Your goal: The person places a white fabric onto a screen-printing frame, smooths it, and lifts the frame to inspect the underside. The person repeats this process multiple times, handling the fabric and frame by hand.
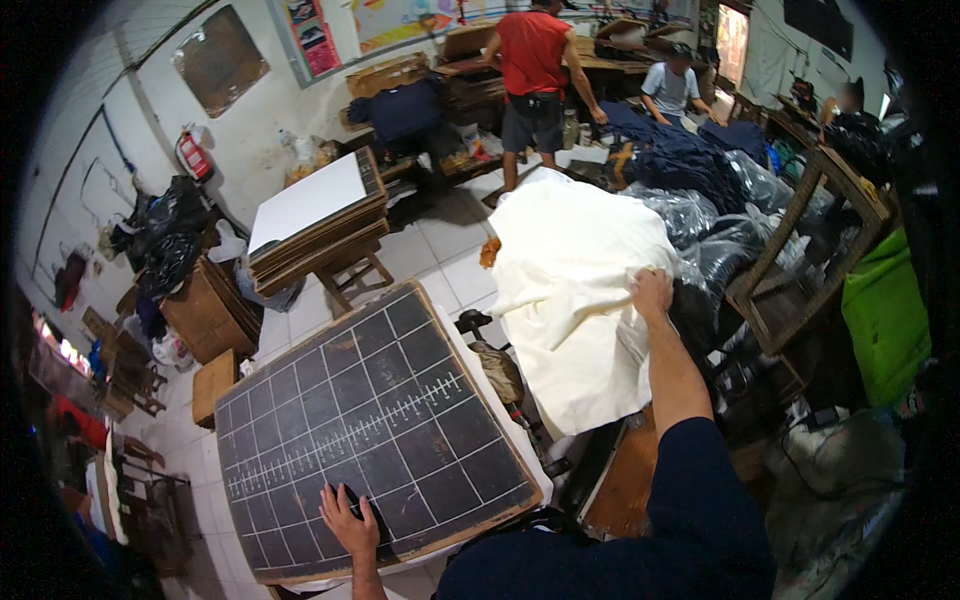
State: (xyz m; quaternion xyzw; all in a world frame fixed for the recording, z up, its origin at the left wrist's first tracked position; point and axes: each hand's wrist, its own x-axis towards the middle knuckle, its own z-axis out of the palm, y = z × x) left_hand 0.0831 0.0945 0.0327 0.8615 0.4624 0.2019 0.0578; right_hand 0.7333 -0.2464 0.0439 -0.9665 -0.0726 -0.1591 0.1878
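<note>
The white cloth (575, 300) is lying to the right of the black gridded board (375, 400), its long axis running from near to far and its far end leaning slightly left. The board's long axis is stretching left to right, the right end pointing farther away. The left hand (350, 520) is spreading its fingers apart at the board's near edge. The right hand (652, 290) is touching the cloth's side away from the board; whether it is clamping the cloth, I cannot tell.
</note>
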